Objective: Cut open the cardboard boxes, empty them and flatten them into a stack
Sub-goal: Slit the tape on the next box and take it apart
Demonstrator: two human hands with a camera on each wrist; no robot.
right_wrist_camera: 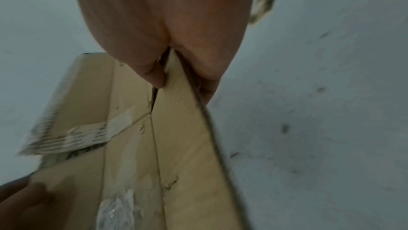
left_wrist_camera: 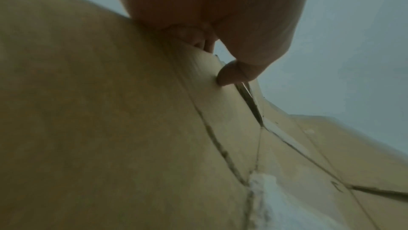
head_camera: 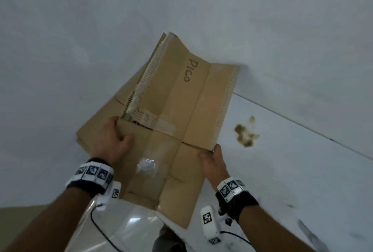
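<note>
brown corrugated cardboard, a flattened box (head_camera: 171, 114) marked "pico" in black pen, is held up between both hands in front of a pale grey wall (head_camera: 101, 19). the left hand (head_camera: 113, 140) grips its left edge, thumb laid over the top face and fingers curled behind. the right hand (head_camera: 214, 163) pinches the right edge near a slit between flaps, thumb on the face. torn white tape (head_camera: 153, 120) runs across the middle and a clear crumpled scrap of plastic (head_camera: 146, 166) clings lower down. a brown stain (head_camera: 245, 133) marks the white surface to the right.
</note>
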